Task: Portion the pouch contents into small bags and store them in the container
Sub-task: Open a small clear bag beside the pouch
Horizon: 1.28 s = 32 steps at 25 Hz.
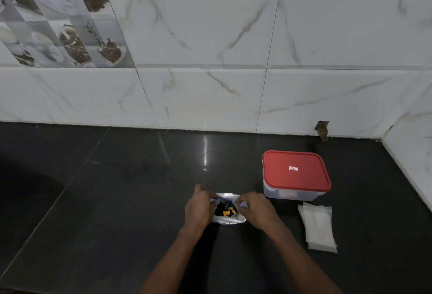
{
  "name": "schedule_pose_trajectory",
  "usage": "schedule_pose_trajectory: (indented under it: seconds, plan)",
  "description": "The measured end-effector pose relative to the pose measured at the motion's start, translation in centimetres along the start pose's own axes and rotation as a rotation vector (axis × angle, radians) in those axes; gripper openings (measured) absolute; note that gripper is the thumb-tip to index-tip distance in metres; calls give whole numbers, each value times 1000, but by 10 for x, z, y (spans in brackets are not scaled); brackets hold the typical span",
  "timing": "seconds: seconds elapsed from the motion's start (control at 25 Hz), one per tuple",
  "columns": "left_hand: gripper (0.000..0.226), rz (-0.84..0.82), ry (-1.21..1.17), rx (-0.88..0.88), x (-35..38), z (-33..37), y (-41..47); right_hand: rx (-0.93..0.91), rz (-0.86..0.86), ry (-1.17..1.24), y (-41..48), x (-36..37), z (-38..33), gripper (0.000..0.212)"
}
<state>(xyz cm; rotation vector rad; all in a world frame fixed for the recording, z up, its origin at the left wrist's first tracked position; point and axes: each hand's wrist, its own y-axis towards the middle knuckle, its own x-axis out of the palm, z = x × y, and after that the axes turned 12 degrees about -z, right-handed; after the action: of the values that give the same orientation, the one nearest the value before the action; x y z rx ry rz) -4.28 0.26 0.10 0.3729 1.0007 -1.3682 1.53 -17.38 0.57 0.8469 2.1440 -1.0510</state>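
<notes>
One pouch point(228, 220) is standing on the counter point(117, 200) between two hands. The left hand point(198, 209) is pinching its left rim and the right hand point(256, 212) its right rim, holding the mouth open. One red-lidded container point(295, 172) is sitting closed just beyond the right hand. The small bags point(319, 228) are lying stacked to that hand's right, too overlapped to count.

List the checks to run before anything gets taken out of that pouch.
1. Pouch mouth open, contents visible: ok.
2. Left hand and right hand pinch the pouch rim: ok.
3. Small bags stacked beside the container: ok.
4. A small bag opened and ready: not ok.
5. Red lid off the container: not ok, it is on.
6. Pouch stands without support: cannot tell.
</notes>
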Motion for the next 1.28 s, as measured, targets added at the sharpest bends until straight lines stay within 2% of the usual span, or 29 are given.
schedule_pose_trajectory:
  seconds: [0.16, 0.32, 0.44, 0.52, 0.6, 0.64, 0.76, 0.96, 1.08, 1.2, 1.28]
  plan:
    - [19, 39, 86, 33, 8, 6, 2, 49, 11, -46, -2, 8, -3, 22]
    - [24, -27, 217, 42, 13, 16, 0, 77, 79, -116, -3, 12, -4, 17]
    - [15, 6, 41, -1, -1, 14, 1, 48, 65, -142, -5, 9, -3, 16]
    - [31, 64, -81, -55, -12, 11, 8, 38, 50, -159, -6, 7, -2, 21]
    - [55, -6, -87, -105, -15, 12, 16, 24, 45, -204, -8, 6, -5, 22]
    - [57, -52, -35, -134, -14, 15, 19, 18, 41, -226, -9, 5, -7, 22]
    - [51, -115, 131, -194, -10, 19, 30, 32, 32, -244, -9, 3, -10, 23]
    - [28, -124, 160, -159, -6, 16, 43, 53, 16, -212, -6, 5, -7, 22]
    - [25, -135, 178, -145, -4, 14, 48, 58, 9, -202, -6, 2, -10, 22]
    - [40, -214, 122, -179, -12, 13, 45, 42, 38, -176, -6, 0, -10, 23]
    - [53, -195, 55, -207, -12, 11, 37, 29, 70, -182, -7, 0, -11, 24]
